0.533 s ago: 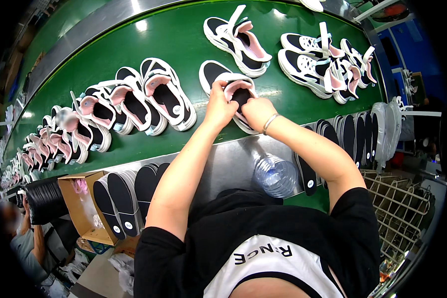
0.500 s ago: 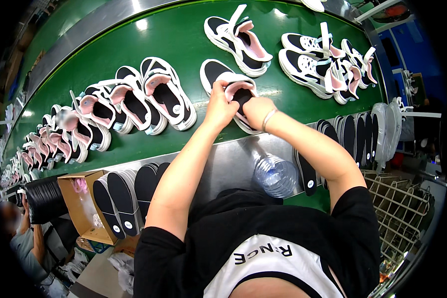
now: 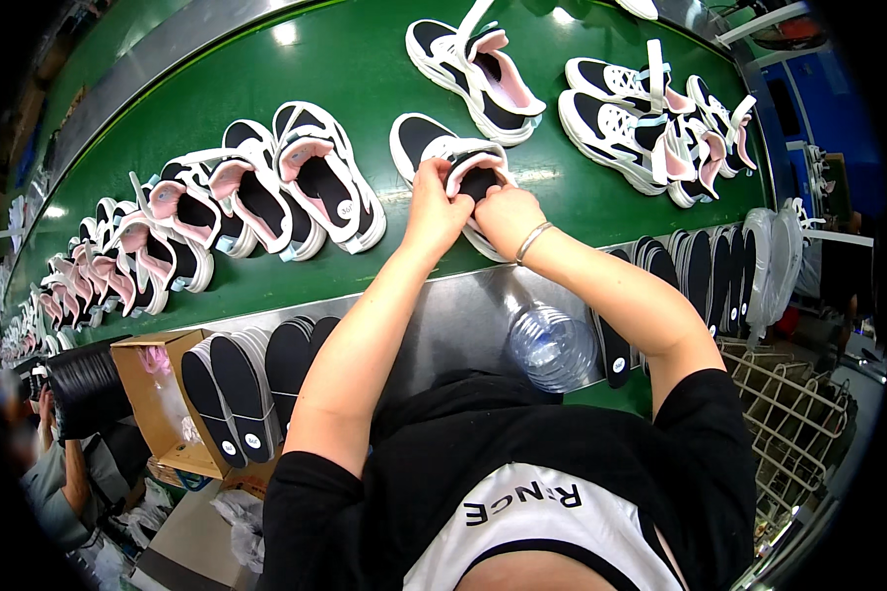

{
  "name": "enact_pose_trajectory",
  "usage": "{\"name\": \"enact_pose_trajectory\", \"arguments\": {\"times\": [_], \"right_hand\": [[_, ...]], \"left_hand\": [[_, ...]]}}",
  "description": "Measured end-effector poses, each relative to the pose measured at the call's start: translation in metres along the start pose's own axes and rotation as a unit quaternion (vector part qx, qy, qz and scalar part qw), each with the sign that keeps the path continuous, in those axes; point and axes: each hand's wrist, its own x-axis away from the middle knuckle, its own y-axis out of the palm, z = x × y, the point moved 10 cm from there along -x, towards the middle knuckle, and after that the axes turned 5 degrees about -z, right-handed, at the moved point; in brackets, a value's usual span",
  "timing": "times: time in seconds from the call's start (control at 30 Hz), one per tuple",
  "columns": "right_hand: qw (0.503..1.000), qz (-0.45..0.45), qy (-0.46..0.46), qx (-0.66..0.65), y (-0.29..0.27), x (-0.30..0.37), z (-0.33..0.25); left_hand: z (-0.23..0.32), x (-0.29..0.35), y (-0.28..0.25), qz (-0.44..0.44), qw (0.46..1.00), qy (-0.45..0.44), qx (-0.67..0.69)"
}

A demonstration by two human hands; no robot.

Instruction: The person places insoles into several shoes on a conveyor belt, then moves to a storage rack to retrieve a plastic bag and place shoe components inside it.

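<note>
A black and white sneaker [image 3: 420,137] with a pink lining lies on the green table, toe pointing away from me. My left hand [image 3: 438,209] is closed on the left side of its opening, thumb and fingers gripping the padded tongue. Closed at the right rim of the same opening is my right hand [image 3: 509,221], wearing a silver bracelet; its fingertips are partly hidden by the hand and the shoe. Just beyond lies a matching sneaker [image 3: 475,84] with its strap standing up.
A long row of similar sneakers [image 3: 327,177] runs off to the left, and several more sneakers [image 3: 611,128] stand at the right. Black insoles [image 3: 229,379], a cardboard box [image 3: 172,404] and a clear plastic bottle [image 3: 552,345] are near me. A wire basket [image 3: 784,424] stands at right.
My right hand has shifted slightly left and its knuckles have turned at the shoe's opening. My left hand keeps its grip. The whole view has shifted a little.
</note>
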Motion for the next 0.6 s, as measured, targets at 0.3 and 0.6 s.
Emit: {"name": "enact_pose_trajectory", "arguments": {"times": [0.3,0.6], "right_hand": [[0.985,-0.105,-0.039,0.132,-0.030,0.045,-0.003],[0.996,0.045,-0.078,-0.003,0.003,0.000,-0.012]], "left_hand": [[0.000,0.004,-0.005,0.037,0.999,-0.028,-0.017],[-0.003,0.005,-0.007,0.047,0.998,0.004,-0.036]]}}
